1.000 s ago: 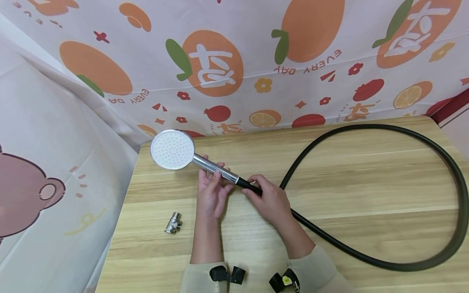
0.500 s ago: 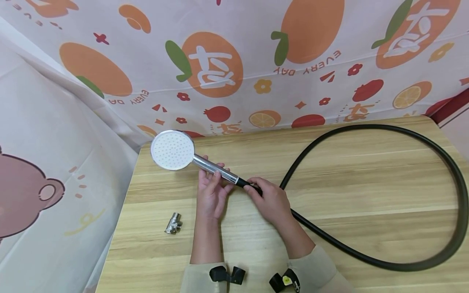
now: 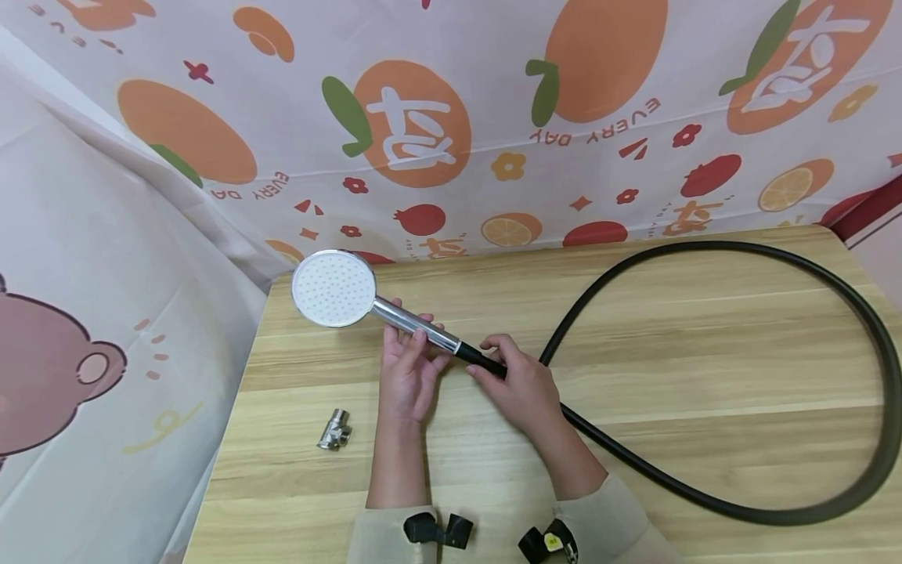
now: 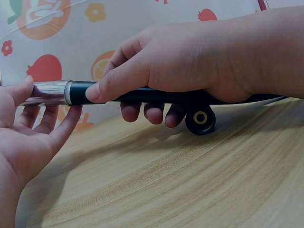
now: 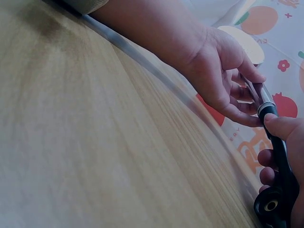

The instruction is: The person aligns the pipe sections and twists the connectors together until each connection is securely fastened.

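Chrome-handled, the shower head is held above the table; only the head view shows its white dotted face whole, and the small metal fitting. Both wrist views reveal a round black end (brass-coloured at its centre) that the right hand hides from above. The right wrist view cuts that hand off. The left hand pinches the handle, the right grips the black hose
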